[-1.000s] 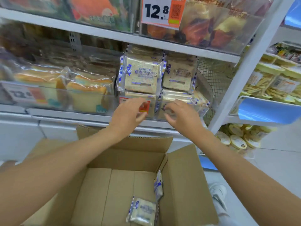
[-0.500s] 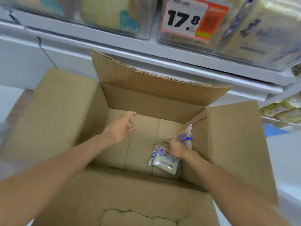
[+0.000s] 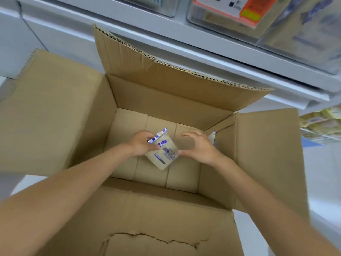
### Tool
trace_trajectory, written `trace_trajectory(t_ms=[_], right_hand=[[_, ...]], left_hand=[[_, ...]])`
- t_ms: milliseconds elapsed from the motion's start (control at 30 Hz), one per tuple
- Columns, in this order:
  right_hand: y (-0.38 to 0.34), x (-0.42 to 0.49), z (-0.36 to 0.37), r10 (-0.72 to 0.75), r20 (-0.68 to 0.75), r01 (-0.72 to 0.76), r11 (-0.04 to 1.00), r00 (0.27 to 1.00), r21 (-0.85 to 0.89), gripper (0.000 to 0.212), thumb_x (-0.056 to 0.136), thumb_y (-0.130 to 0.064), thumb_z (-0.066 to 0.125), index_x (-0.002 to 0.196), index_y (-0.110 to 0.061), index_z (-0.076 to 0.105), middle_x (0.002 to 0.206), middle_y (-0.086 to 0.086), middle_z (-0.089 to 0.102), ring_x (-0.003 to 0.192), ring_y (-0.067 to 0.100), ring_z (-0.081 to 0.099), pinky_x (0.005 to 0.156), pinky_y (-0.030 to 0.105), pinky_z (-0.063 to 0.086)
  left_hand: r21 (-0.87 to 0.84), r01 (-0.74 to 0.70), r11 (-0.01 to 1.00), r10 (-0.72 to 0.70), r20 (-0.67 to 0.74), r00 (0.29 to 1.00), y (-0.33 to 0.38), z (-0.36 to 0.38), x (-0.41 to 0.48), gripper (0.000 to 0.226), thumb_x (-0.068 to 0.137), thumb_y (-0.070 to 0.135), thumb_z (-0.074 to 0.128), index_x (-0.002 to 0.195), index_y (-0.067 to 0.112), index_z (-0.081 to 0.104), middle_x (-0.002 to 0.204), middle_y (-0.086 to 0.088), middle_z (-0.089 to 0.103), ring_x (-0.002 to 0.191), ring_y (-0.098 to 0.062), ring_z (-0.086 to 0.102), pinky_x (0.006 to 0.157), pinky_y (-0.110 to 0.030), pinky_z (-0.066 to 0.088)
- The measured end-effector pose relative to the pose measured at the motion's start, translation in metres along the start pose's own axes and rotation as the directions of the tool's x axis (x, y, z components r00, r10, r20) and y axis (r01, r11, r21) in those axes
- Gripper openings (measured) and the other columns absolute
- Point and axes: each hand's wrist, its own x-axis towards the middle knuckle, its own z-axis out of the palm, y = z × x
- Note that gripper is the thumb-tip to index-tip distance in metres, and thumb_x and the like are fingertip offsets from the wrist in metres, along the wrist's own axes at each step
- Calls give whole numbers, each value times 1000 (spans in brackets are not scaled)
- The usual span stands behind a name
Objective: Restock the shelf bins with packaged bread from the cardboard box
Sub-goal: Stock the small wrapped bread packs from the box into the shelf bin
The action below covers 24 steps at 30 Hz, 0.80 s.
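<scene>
Both hands are down inside the cardboard box (image 3: 166, 106), which stands open on the near side of the shelving. The left hand (image 3: 142, 145) pinches a bread packet (image 3: 164, 154) by its far-left sealed edge, thumb on top and fingers curled under, so the packet hangs tilted just above the box floor. The right hand (image 3: 199, 146) is loosely arched with its fingers apart and holds nothing. Its thumb tip sits right at the packet's right corner, and whether it actually touches cannot be told. A second packet (image 3: 212, 138) stands on edge in the far-right corner of the box, just beyond the right hand and mostly hidden by it.

The step in hand looks like gathering the last packets for the lift. The pinch on the seal is thin, and a soft loaf can swing or slip from it. It would be better to slide the fingers under the body of the packet, or steady it with the right hand. The right hand is also well placed to take the corner packet, so both could go up in one trip. A light squeeze would keep the bread from being crushed.

The packet carries blue print and a blue-and-white striped seal, but the lettering is too blurred to read. The orange-and-white price tag (image 3: 230, 8) on the shelf bins (image 3: 304, 30) above is cut off by the frame, and its black digits cannot be made out.
</scene>
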Motion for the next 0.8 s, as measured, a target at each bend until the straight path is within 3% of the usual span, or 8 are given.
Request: trace_trajectory(t_ms=[100, 200, 300, 367, 467, 567, 633, 800], right_hand=[[20, -3, -1, 150, -64, -163, 937, 987, -310, 70, 89, -37, 64, 149, -21, 31, 154, 13, 23, 147, 30, 11, 120, 45, 14], [15, 2, 24, -33, 3, 33, 996, 999, 80, 45, 91, -12, 61, 134, -21, 53, 145, 5, 44, 140, 20, 35, 116, 33, 30], [-1, 7, 30, 28, -289, 90, 918, 957, 386, 38, 87, 8, 48, 106, -18, 67, 117, 0, 65, 111, 14, 59, 82, 11, 47], [5, 17, 30, 83, -316, 26, 945, 945, 327, 38, 87, 9, 46, 110, -12, 68, 117, 1, 66, 104, 14, 60, 81, 13, 43], [19, 40, 40, 42, -184, -33, 998, 982, 49, 43, 88, 0, 53, 129, -12, 59, 135, 4, 57, 125, 21, 50, 102, 24, 37], [25, 62, 63, 86, -86, -103, 971, 993, -215, 67, 90, -21, 62, 148, -15, 31, 148, 6, 39, 142, 26, 27, 116, 38, 17], [28, 70, 76, 132, -50, -141, 919, 990, -368, 72, 86, -33, 68, 146, -17, 32, 141, 8, 40, 136, 28, 32, 115, 41, 16], [6, 52, 54, -23, -17, 21, 998, 1000, -67, 26, 81, -24, 72, 104, -16, 63, 101, 2, 45, 96, 25, 55, 86, 33, 43]], left_hand=[[-65, 9, 998, -22, -204, 979, -7, -20, -10, 21, 87, 24, 70, 99, 8, 69, 105, -8, 72, 101, -26, 66, 89, -37, 49], [-117, -9, 993, -37, -385, 922, -9, -38, -24, 19, 89, 20, 68, 105, 9, 68, 103, -3, 71, 97, -22, 66, 85, -35, 52], [-115, -27, 993, -34, -499, 866, -11, -52, -34, 15, 92, 18, 64, 105, 11, 63, 102, -2, 68, 94, -20, 64, 80, -32, 50], [-108, -40, 993, -21, -508, 861, -12, -58, -39, 11, 94, 17, 61, 104, 13, 59, 104, -2, 67, 94, -19, 63, 79, -31, 49], [-132, -24, 991, -41, -474, 879, -18, -62, -42, 14, 95, 17, 59, 109, 13, 58, 109, -2, 67, 99, -19, 64, 87, -35, 52], [-139, -17, 990, -49, -454, 890, -22, -59, -45, 16, 97, 18, 56, 113, 16, 56, 111, 1, 66, 101, -17, 63, 85, -30, 52], [-141, -16, 990, -47, -437, 898, -22, -57, -47, 16, 99, 19, 53, 114, 18, 54, 112, 3, 64, 101, -15, 62, 81, -25, 48], [-119, -17, 993, -38, -444, 895, -9, -54, -48, 23, 101, 23, 46, 122, 16, 48, 116, -1, 63, 104, -18, 61, 89, -35, 51]])
